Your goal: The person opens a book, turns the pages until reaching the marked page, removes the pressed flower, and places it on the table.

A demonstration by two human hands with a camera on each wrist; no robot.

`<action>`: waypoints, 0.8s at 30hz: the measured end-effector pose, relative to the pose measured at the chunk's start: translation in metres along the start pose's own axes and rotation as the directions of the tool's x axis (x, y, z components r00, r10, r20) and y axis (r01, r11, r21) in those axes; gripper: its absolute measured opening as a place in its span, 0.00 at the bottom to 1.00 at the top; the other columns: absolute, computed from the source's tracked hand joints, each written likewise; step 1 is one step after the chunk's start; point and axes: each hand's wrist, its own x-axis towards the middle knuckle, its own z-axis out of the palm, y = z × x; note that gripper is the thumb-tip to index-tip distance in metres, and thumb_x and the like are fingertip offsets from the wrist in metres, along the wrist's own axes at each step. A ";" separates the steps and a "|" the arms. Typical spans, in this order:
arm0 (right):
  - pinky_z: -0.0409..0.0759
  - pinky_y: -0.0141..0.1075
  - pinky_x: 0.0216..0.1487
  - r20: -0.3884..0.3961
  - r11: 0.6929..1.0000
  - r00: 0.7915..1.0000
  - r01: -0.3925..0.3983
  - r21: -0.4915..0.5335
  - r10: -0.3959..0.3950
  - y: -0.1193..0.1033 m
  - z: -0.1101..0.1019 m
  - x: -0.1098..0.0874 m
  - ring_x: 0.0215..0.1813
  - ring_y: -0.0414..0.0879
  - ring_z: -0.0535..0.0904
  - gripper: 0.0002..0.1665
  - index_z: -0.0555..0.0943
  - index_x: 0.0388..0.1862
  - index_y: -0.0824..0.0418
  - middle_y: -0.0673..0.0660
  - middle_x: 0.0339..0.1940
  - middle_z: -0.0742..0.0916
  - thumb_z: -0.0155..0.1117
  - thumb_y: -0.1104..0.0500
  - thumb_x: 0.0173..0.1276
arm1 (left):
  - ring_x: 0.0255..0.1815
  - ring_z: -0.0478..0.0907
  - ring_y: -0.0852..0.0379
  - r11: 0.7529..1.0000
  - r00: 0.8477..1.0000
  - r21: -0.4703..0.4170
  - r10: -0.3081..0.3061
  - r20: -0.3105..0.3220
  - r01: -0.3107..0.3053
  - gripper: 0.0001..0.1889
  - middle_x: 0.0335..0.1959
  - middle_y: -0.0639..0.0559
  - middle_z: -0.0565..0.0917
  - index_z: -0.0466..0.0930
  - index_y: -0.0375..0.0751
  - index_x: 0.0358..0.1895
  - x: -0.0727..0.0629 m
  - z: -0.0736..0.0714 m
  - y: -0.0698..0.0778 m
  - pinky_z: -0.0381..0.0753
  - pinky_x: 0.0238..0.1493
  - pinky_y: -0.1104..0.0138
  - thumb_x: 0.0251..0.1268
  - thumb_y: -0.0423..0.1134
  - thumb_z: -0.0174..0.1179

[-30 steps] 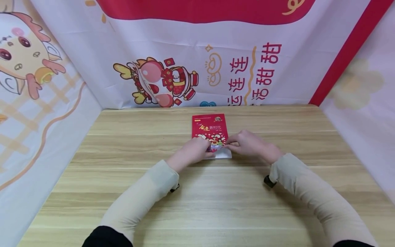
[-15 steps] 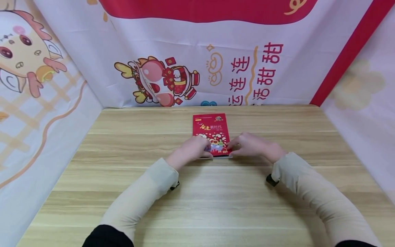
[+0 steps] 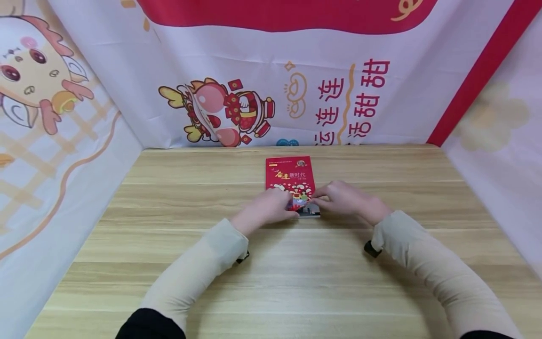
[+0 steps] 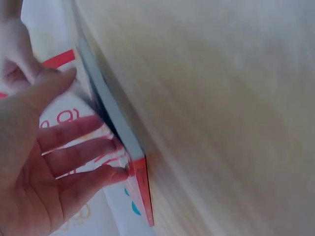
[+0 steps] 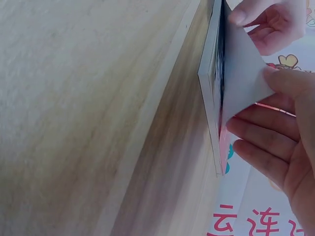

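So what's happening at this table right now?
A person in cream sleeves is working at a small red booklet that lies flat on a wooden table. Both hands are at the booklet's near end. The right hand pinches the near corner of the cover and lifts it, so the white inside shows in the right wrist view. The left hand rests its fingers on the booklet beside it. The far part of the booklet still lies closed on the table, in front of a printed festive backdrop.
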 end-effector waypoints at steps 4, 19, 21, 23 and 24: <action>0.86 0.35 0.41 -0.093 1.000 0.995 0.015 -0.013 -0.016 -0.001 0.001 -0.001 0.34 0.38 0.85 0.18 0.89 0.54 0.59 0.53 0.45 0.92 0.71 0.51 0.72 | 0.30 0.79 0.58 0.999 0.999 0.044 0.025 -0.033 -0.024 0.15 0.33 0.53 0.85 0.86 0.42 0.48 0.002 0.001 0.002 0.82 0.38 0.66 0.72 0.50 0.65; 0.85 0.32 0.39 -0.015 0.995 0.999 0.043 -0.092 -0.044 -0.002 0.009 -0.004 0.31 0.38 0.84 0.23 0.87 0.59 0.57 0.50 0.37 0.91 0.73 0.48 0.69 | 0.32 0.79 0.57 0.991 0.997 -0.123 -0.054 -0.056 0.047 0.14 0.36 0.53 0.83 0.83 0.41 0.57 0.005 0.002 -0.008 0.82 0.42 0.64 0.79 0.44 0.57; 0.82 0.30 0.37 0.047 0.995 0.998 0.045 -0.094 -0.041 -0.003 0.012 -0.003 0.28 0.36 0.78 0.26 0.86 0.62 0.57 0.48 0.35 0.90 0.74 0.48 0.69 | 0.31 0.79 0.56 0.988 0.996 -0.149 -0.059 -0.062 0.049 0.15 0.36 0.51 0.83 0.81 0.40 0.59 0.004 0.002 -0.010 0.82 0.40 0.65 0.79 0.44 0.57; 0.82 0.29 0.40 0.069 0.994 0.997 0.041 -0.100 -0.035 -0.004 0.013 -0.003 0.29 0.35 0.77 0.27 0.86 0.62 0.56 0.48 0.38 0.91 0.75 0.47 0.66 | 0.33 0.80 0.54 0.981 0.995 -0.185 -0.065 -0.075 0.050 0.18 0.41 0.47 0.85 0.78 0.37 0.63 0.004 0.002 -0.011 0.84 0.40 0.64 0.79 0.43 0.57; 0.82 0.30 0.40 0.075 0.995 0.997 0.038 -0.097 -0.031 -0.004 0.013 -0.003 0.29 0.36 0.77 0.28 0.86 0.62 0.57 0.49 0.38 0.91 0.76 0.48 0.66 | 0.36 0.81 0.53 0.976 0.994 -0.209 -0.078 -0.082 0.059 0.20 0.45 0.45 0.85 0.75 0.37 0.67 0.003 0.001 -0.012 0.85 0.42 0.63 0.79 0.43 0.57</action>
